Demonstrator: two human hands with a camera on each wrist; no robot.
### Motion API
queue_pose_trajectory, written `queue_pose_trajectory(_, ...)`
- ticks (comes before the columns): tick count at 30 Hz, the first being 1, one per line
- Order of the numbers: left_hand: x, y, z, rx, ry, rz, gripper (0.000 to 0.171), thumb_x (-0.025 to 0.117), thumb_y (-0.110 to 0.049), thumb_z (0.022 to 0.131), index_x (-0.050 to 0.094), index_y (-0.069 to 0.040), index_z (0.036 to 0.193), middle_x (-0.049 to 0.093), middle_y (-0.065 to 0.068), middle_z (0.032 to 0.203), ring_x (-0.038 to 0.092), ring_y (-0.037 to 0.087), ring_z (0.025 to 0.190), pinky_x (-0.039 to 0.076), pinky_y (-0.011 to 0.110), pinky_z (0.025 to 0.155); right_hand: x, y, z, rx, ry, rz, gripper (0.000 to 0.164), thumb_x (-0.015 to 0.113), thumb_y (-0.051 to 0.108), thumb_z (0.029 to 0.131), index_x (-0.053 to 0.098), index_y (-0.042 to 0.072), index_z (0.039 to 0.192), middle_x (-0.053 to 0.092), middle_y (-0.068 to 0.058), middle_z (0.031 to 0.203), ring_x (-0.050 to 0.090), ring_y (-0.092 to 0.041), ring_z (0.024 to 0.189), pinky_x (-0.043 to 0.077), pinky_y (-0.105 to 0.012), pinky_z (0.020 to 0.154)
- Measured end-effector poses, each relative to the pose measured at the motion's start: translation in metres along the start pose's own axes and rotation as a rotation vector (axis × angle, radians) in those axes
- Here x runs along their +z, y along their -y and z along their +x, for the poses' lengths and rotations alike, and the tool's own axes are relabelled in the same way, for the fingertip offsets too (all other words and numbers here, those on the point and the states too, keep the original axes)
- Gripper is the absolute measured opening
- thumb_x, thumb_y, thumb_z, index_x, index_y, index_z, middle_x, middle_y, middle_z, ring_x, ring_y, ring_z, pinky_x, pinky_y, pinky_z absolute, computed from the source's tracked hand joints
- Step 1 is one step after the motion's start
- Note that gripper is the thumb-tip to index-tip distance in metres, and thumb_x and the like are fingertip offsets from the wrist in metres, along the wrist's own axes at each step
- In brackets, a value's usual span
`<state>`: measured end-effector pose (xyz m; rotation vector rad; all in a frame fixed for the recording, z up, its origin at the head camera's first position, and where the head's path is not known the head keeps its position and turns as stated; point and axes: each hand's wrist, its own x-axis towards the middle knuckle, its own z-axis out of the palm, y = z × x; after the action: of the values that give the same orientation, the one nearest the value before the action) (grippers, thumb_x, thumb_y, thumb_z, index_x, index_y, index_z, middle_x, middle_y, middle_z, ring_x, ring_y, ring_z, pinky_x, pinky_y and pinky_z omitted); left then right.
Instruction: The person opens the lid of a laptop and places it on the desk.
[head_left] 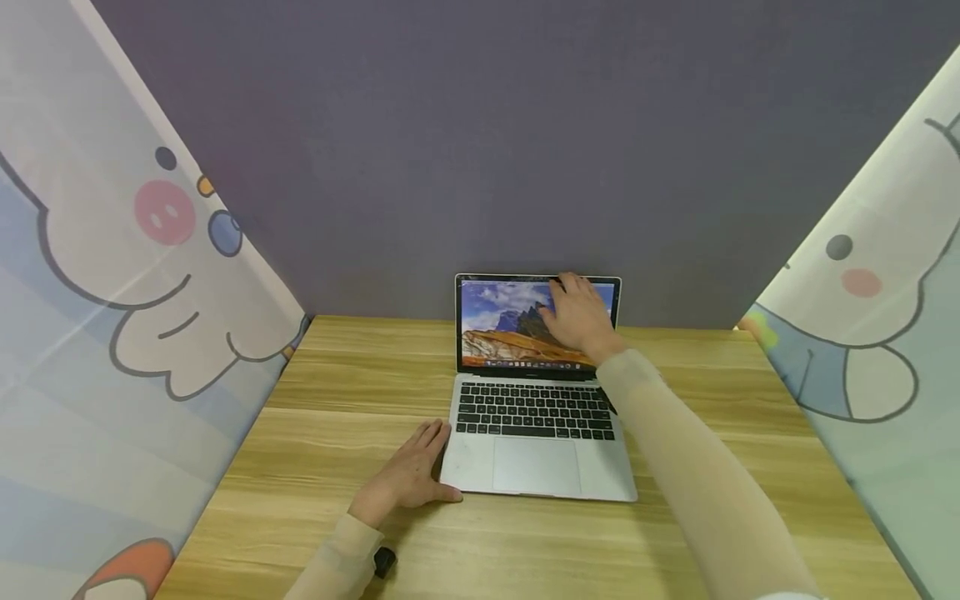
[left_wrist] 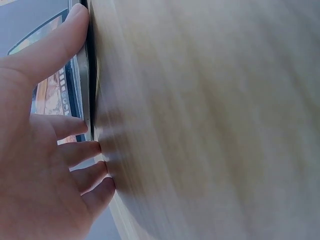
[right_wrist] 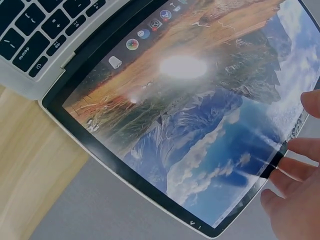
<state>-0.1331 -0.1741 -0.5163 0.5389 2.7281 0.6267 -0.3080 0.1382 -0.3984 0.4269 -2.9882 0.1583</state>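
A silver laptop (head_left: 536,467) stands unfolded on the wooden table, its screen (head_left: 502,321) lit with a mountain picture and a row of icons. At the laptop's front left corner lies my left hand (head_left: 408,475), fingers extended by the left side and thumb at the front edge. My right hand (head_left: 585,321) reaches over the screen to the top edge of the lid. In the right wrist view, its fingertips (right_wrist: 275,172) touch the dark border of the screen, and their reflections show on the glass. My right forearm covers part of the laptop's right side.
Behind the laptop rises a grey panel (head_left: 480,150). Cloths with cartoon prints (head_left: 150,275) flank the wooden table (head_left: 322,383) on both sides. A small black object (head_left: 385,562) is beside my left sleeve.
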Motion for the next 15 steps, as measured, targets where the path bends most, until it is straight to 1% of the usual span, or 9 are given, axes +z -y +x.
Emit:
queue_pose_trajectory(7, -0.0043, 0.0009, 0.0006, -0.027, 0.015, 0.026, 0.114, 0.084, -0.055, 0.077, 0.027, 0.002, 0.159, 0.023, 0.023, 0.165, 0.018, 0.041, 0.153, 0.023, 0.053, 0.122, -0.0039, -0.0001, -0.0040, -0.035, -0.004, 0.039, 0.065, 0.052, 0.035, 0.106, 0.033, 0.000, 0.157, 0.026, -0.021, 0.163, 0.020, -0.038, 0.152, 0.014, -0.050, 0.125)
queue_pose_trajectory(15, -0.0060, -0.0008, 0.0014, -0.041, 0.020, 0.031, 0.114, 0.086, -0.054, 0.076, 0.029, 0.003, 0.158, 0.025, 0.023, 0.164, 0.020, 0.041, 0.152, 0.025, 0.054, 0.121, -0.0077, -0.0006, -0.0098, -0.069, -0.011, 0.069, 0.065, 0.053, 0.033, 0.105, 0.033, 0.000, 0.157, 0.026, -0.023, 0.163, 0.021, -0.039, 0.152, 0.017, -0.051, 0.124)
